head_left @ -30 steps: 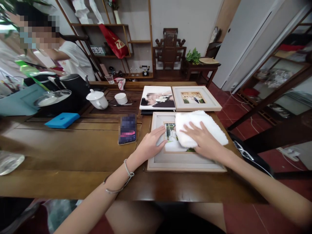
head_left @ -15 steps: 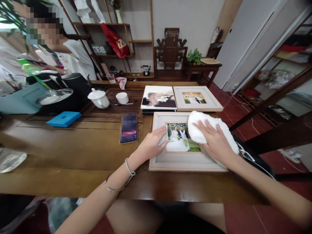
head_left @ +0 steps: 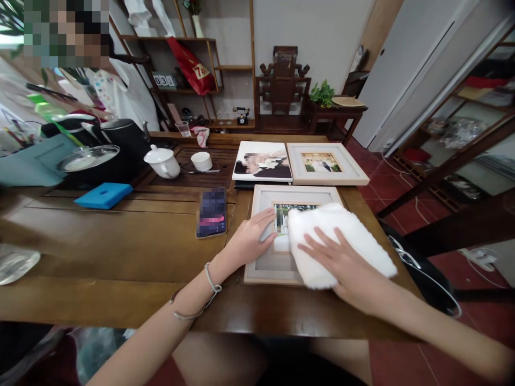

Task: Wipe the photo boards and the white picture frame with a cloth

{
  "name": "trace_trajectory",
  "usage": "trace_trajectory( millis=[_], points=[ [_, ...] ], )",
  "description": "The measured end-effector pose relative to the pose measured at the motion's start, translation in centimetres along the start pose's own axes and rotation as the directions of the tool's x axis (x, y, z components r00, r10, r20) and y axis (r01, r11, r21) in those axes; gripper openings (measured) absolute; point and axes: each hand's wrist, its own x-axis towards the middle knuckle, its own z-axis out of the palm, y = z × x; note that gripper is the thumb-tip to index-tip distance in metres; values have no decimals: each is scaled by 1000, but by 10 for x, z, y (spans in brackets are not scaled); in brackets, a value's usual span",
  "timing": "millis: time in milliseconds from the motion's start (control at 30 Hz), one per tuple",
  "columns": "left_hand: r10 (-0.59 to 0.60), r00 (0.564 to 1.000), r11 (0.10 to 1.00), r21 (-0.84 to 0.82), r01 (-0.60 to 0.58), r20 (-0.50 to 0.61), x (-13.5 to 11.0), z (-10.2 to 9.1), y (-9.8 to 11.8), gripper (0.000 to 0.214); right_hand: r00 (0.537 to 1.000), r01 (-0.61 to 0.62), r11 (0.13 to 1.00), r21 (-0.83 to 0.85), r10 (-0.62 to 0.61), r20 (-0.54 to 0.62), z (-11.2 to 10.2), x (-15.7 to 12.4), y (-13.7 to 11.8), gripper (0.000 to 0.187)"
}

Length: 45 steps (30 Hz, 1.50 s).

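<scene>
A pale picture frame (head_left: 263,268) with a wedding photo lies flat on the wooden table in front of me. My left hand (head_left: 253,235) rests on its left border, fingers flat and thumb apart. Spread on top of a white fluffy cloth (head_left: 354,230) is my right hand (head_left: 340,260), pressing it down with outstretched fingers. The cloth covers the frame's right part and much of the photo, and reaches over the frame's front edge. Left of the frame lies a phone (head_left: 212,213) with its screen lit.
Behind the frame lie a white photo panel (head_left: 263,163) and another pale picture frame (head_left: 354,170). A white lidded cup (head_left: 162,162), a small white bowl (head_left: 201,161) and a blue block (head_left: 104,195) stand to the left. A person in white (head_left: 129,96) is at the far left.
My right hand has slid the white cloth left and toward me, so it covers more of the photo. My left hand stays in place. The person at the far left has shifted slightly.
</scene>
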Motion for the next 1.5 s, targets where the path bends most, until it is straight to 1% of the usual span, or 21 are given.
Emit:
trace_trajectory(
  millis=[67,133,233,300,400,467,533,600,633,700,767,833,900,967,1067,1133,1200,1267,1367,1433,1500],
  points=[
    [5,1000,1000,-3,-5,-3,0,0,0,47,998,40,999,16,-39,-51,2,-27,-19,105],
    [11,1000,1000,-5,-11,-1,-1,0,-1,46,991,57,998,6,-56,-120,5,-44,-32,106],
    [25,1000,1000,-6,-25,1,-1,0,-2,46,980,52,998,-31,-57,-192,11,-45,-28,103],
    [28,1000,1000,-4,-28,6,-2,0,-2,47,979,-5,998,-60,-7,-202,13,-30,-9,98],
    [17,1000,1000,1,-17,24,-1,-1,-1,46,972,-151,984,-99,129,-197,11,8,35,86],
    [4,999,1000,-1,-4,33,-1,-2,0,46,950,-249,963,-103,223,-217,5,37,63,81],
    [-8,999,1000,-1,8,36,-1,-2,0,46,928,-317,946,-76,292,-232,-1,65,83,77],
    [-14,999,1000,0,14,37,0,-1,-1,46,917,-343,938,-46,324,-232,-5,85,90,76],
    [-14,999,1000,-1,14,37,0,-1,-1,46,919,-339,940,-39,323,-225,-6,91,88,76],
    [-12,999,1000,-7,12,32,0,0,-1,47,945,-285,958,-36,275,-177,-6,94,74,78],
    [-5,1000,1000,-14,6,18,0,0,-2,45,978,-192,981,-21,190,-91,-3,82,51,82],
    [8,1000,1000,-22,-8,-1,0,0,-2,42,995,-102,995,18,102,-7,-3,58,23,86],
    [25,999,999,-27,-25,-21,0,0,-1,39,998,-43,997,62,41,42,-8,28,-2,91],
    [29,999,999,-28,-30,-33,0,0,-1,38,996,-2,994,111,-9,94,-18,-2,-19,99],
    [29,999,999,-26,-29,-31,0,-1,-1,37,992,44,982,181,-65,112,-32,-30,-24,104],
    [35,999,999,-25,-36,-27,0,-2,0,37,994,37,982,184,-55,94,-34,-33,-14,102],
    [32,999,999,-17,-32,-13,0,-3,0,38,997,-13,991,134,1,84,-29,-23,5,99],
    [21,1000,1000,-7,-21,5,0,-3,0,38,995,-91,994,53,89,52,-21,-3,28,96],
    [11,1000,1000,-1,-11,21,0,-3,0,39,965,-248,968,-44,243,-99,-11,34,62,86],
    [11,1000,1000,-3,-11,18,0,-2,-1,40,928,-332,941,-58,315,-196,-8,58,76,81],
    [11,1000,1000,-9,-11,12,0,-1,-1,40,919,-351,935,-57,332,-213,-9,79,79,79]
  ],
)
